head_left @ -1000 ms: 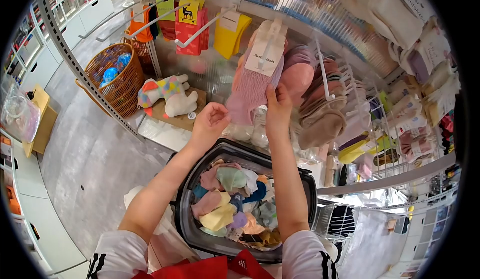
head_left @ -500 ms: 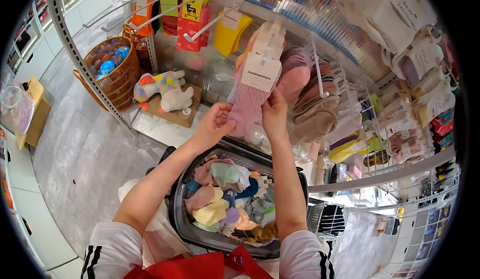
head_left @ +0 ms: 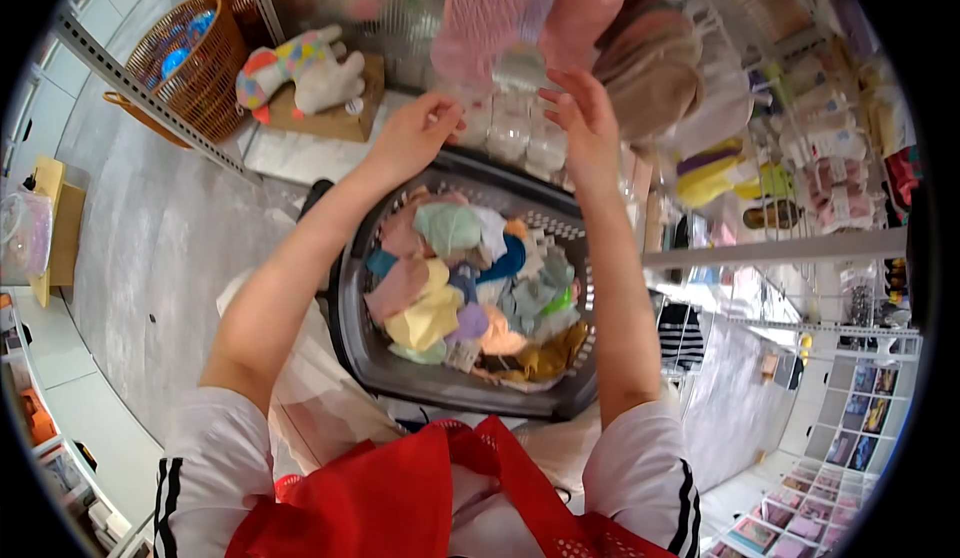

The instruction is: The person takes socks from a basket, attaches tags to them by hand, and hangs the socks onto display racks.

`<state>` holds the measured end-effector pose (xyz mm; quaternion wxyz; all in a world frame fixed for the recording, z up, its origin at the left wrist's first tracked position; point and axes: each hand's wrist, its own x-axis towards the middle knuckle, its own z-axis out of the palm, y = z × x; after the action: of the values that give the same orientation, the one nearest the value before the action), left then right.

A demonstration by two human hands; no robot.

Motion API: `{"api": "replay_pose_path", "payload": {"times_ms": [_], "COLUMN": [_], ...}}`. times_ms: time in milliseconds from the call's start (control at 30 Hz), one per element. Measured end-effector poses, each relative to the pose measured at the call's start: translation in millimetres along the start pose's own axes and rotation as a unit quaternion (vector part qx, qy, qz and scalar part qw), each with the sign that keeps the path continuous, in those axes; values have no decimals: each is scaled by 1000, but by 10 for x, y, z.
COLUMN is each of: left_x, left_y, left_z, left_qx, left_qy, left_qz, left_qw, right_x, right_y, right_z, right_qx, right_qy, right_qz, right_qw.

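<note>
Grey floor (head_left: pixel 140 218) is seen at 9 o'clock, while the pink socks (head_left: pixel 485 28), just let go, are left hanging at 12. Left hand (head_left: pixel 415 136) is curled in, right hand (head_left: pixel 588 130) spread, nothing visibly gripped.

White short sleeves (head_left: pixel 225 443) with black stripes (head_left: pixel 688 508) (two visible on the left one), a bright red outer garment (head_left: pixel 365 498), and cream trousers (head_left: pixel 325 383).

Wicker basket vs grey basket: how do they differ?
Wicker basket is brown and woven; grey basket is smoother, with perforated walls.
Wicker basket holds blue items; grey basket holds mixed-colour fabric pieces.
Both are open-topped.
</note>
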<state>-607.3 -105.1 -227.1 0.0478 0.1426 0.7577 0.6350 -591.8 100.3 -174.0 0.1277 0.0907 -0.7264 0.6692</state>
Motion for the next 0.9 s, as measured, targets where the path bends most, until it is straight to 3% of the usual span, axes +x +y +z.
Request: {"api": "replay_pose_path", "payload": {"times_ms": [200,300,333,400,433,467,567,600,700,733,833,900], "left_x": [-262,-500,-597,-757,-855,-931,-1124,-1147,-1141,-1080,-875,-801], "left_y": [-19,-97,-78,-341,-455,-461,-747,-765,-749,-683,-924,-982], "left_z": [315,487,559,677,772,886,1200,1319,1799,1930,2260,2362], "left_qx": [195,321,362,428,455,494,427,402,455,469,571,616], "left_qy": [-85,-155,-200,-254,-283,-343,-317,-347,-346,-373,-322,-362], "left_qz": [70,139,109,183,220,187,250,213,252,252,307,248], "left_qw": [975,924,904,848,815,777,809,820,781,760,690,654], "right_x": [-988,-1377,-1467,-1550,-1544,-1525,-1474,-1471,-1463,-1462,-1446,-1448], "right_y": [78,173,202,248,270,235,352,351,249,213,110,67], "right_z": [-903,-1250,-1326,-1386,-1381,-1308,-1242,-1243,-1229,-1240,-1276,-1310], "right_qx": [-92,-99,-110,-165,-176,-187,-293,-337,-425,-429,-443,-455], "right_qy": [37,55,59,54,15,15,-34,-64,-126,-122,-115,-108], "right_qz": [137,210,239,299,252,230,150,165,182,178,171,177], "right_qw": [986,971,963,938,952,955,944,925,878,877,872,866]}}
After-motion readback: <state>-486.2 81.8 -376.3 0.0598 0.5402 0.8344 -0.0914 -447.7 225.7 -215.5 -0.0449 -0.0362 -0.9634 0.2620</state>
